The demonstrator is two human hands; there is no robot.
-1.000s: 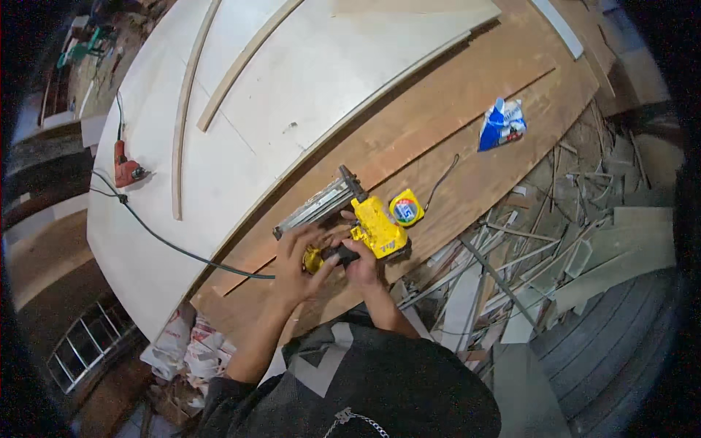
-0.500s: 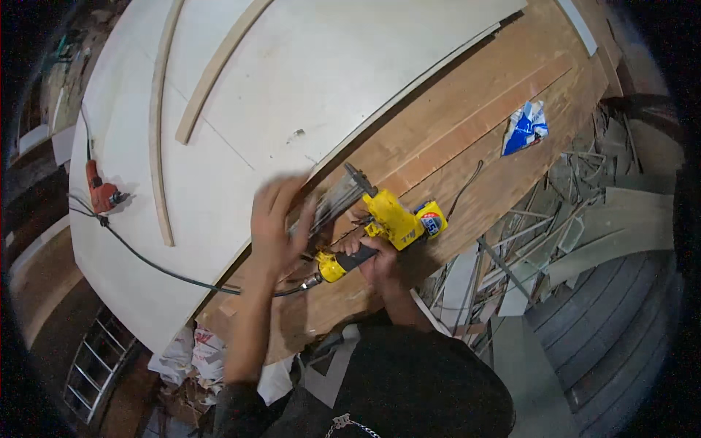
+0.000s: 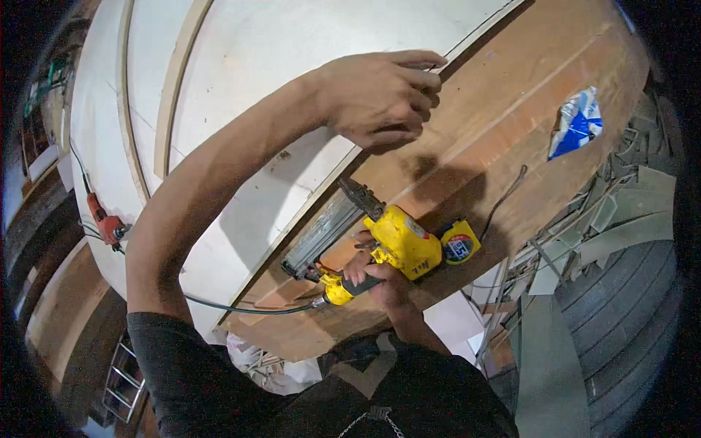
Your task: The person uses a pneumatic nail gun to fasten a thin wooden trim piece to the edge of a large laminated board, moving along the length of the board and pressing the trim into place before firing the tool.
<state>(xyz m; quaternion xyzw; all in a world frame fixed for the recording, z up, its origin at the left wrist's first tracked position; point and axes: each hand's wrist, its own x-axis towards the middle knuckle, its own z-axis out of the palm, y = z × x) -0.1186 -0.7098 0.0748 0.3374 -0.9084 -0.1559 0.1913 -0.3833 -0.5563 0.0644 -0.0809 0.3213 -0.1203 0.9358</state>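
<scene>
Wooden workbench [image 3: 511, 139], left hand [image 3: 383, 95] outstretched, right hand [image 3: 380, 281] around yellow nail gun [image 3: 398, 244].

Right hand [image 3: 380, 281] hides the nail gun's [image 3: 380, 244] grip; at one o'clock, left hand's [image 3: 383, 95] fingertips curl under, whatever they pinch hidden.

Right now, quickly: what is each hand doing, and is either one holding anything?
Left hand: fingers curled, pinching the thin strip at the white panel's edge.
Right hand: closed around the handle of the yellow nail gun.
</scene>
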